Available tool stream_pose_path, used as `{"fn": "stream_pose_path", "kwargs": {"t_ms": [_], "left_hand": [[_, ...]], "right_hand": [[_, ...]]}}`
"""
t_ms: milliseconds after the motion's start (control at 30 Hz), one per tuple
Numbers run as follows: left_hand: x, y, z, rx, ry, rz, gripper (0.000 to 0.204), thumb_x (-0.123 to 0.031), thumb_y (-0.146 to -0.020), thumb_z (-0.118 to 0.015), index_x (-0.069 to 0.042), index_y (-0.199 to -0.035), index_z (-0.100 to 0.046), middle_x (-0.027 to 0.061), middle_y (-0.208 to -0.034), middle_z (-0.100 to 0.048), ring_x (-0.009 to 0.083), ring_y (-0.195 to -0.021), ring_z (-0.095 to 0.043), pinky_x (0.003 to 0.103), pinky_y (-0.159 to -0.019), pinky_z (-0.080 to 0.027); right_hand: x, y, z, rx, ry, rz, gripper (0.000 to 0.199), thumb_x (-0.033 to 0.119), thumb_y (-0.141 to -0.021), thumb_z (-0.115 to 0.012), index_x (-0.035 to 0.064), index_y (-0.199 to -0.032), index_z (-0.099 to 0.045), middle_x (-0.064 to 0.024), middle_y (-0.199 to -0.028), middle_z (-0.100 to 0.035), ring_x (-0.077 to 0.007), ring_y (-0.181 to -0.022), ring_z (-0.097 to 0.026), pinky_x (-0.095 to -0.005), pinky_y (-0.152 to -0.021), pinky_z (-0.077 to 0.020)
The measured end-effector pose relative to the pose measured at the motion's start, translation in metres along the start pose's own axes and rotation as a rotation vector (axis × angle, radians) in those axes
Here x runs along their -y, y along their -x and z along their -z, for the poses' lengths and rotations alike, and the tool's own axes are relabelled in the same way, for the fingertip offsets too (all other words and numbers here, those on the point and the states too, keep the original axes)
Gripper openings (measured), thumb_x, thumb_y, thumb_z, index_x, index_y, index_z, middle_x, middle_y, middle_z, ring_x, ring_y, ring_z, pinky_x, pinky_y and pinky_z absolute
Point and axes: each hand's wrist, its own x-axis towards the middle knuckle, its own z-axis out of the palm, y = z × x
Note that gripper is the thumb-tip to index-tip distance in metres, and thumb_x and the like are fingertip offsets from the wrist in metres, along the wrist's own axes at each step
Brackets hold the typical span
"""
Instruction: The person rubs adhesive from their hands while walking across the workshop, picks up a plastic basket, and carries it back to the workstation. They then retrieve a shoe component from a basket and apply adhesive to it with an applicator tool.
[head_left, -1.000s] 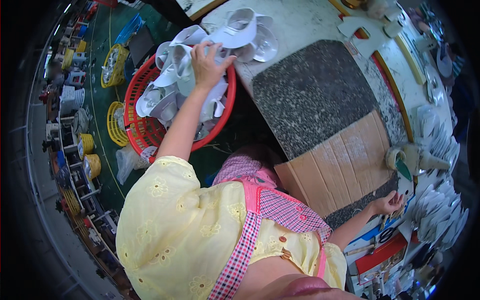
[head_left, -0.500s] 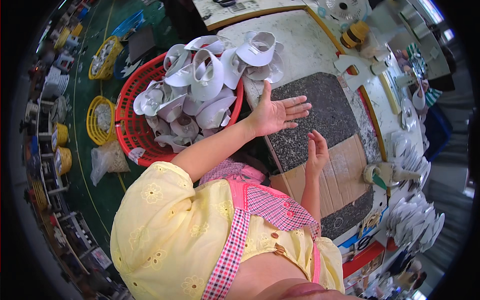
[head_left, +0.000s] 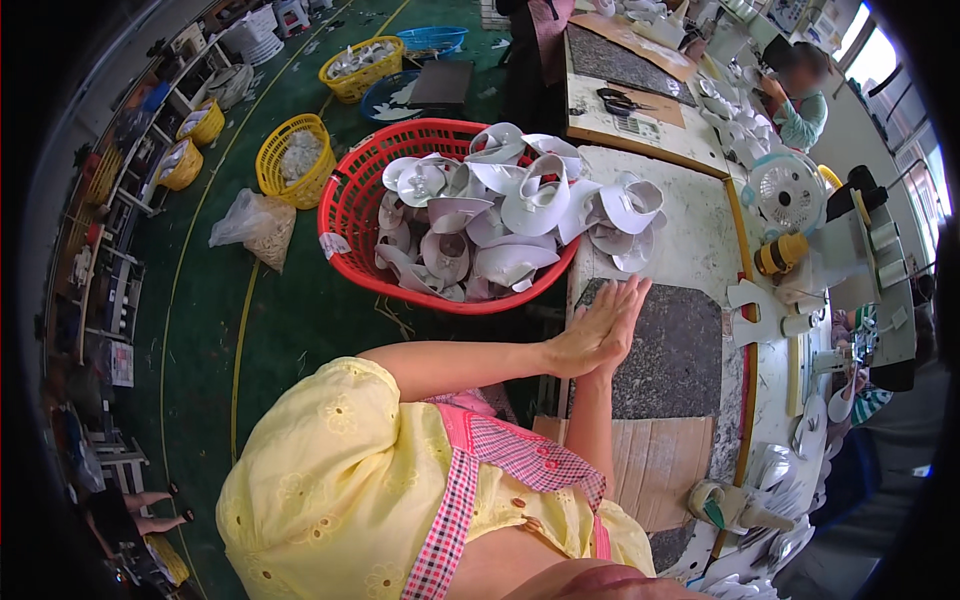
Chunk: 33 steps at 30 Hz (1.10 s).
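My left hand [head_left: 572,349] and my right hand [head_left: 618,330] meet palm to palm, with the fingers of both stretched out. No object shows between them, though the touching palms are hidden. They are at the left edge of a dark speckled mat [head_left: 668,350] on the white worktable [head_left: 690,205]. Just beyond the hands, several white curved pieces, apparently shoe uppers [head_left: 632,205], lie stacked at the table's edge. Many more of these white uppers [head_left: 535,208] are heaped in a red plastic basket [head_left: 350,205] to the left. A cardboard sheet [head_left: 665,470] covers the mat's near part.
Along the table's right side stand a yellow-brown tape roll [head_left: 780,254], a white fan [head_left: 787,192] and a glue pot [head_left: 708,498] with something green in it. Yellow baskets [head_left: 297,160] and a plastic bag [head_left: 255,228] are on the green floor. A co-worker [head_left: 800,100] sits at the far right.
My hands, apart before with open palms, have come together and now touch. The view has shifted, so the basket and table appear farther right and more of the far table shows.
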Motion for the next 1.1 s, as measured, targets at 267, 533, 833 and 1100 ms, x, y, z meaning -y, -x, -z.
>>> {"fn": "stream_pose_path", "kwargs": {"t_ms": [267,533,833,1100], "left_hand": [[-0.021,0.023,0.055,0.021,-0.242,0.167,0.080,-0.065,-0.073,-0.019,-0.008,-0.129,-0.013,0.0251,-0.130,0.006,0.0418,-0.119,0.011,0.057,-0.090,-0.002],[-0.002,0.008,0.143,-0.214,-0.186,0.154,0.075,-0.065,-0.074,-0.013,-0.016,-0.130,-0.007,0.0211,-0.131,0.011,0.0386,-0.121,0.010,0.057,-0.090,-0.001],[0.019,0.033,0.219,-0.457,-0.078,0.191,0.082,-0.066,-0.073,-0.016,-0.007,-0.128,-0.010,0.0256,-0.130,-0.004,0.0368,-0.122,0.004,0.047,-0.096,-0.005],[0.011,0.113,0.250,-0.431,-0.207,0.281,0.083,-0.070,-0.067,-0.030,-0.014,-0.127,-0.021,0.0273,-0.127,0.015,0.0408,-0.118,0.015,0.059,-0.089,-0.004]], "right_hand": [[-0.007,-0.026,-0.042,0.036,-0.091,-0.181,0.045,0.034,-0.087,-0.031,0.0096,-0.124,-0.027,-0.0103,-0.126,-0.028,-0.0238,-0.114,-0.028,-0.0361,-0.093,-0.0262],[-0.058,-0.018,-0.126,0.287,0.151,0.093,0.052,0.029,-0.084,-0.035,0.0082,-0.128,-0.015,-0.0130,-0.128,-0.024,-0.0242,-0.119,-0.022,-0.0383,-0.094,-0.0213],[-0.125,-0.054,-0.194,0.389,0.154,-0.253,0.064,0.051,-0.080,-0.026,0.0097,-0.127,-0.016,-0.0120,-0.129,-0.025,-0.0239,-0.112,-0.028,-0.0383,-0.081,-0.0296],[-0.164,-0.091,-0.240,0.604,-0.015,-0.521,0.053,0.053,-0.080,-0.028,0.0087,-0.089,-0.056,-0.0066,-0.115,-0.045,-0.0248,-0.105,-0.039,-0.0391,-0.085,-0.0318]]}}
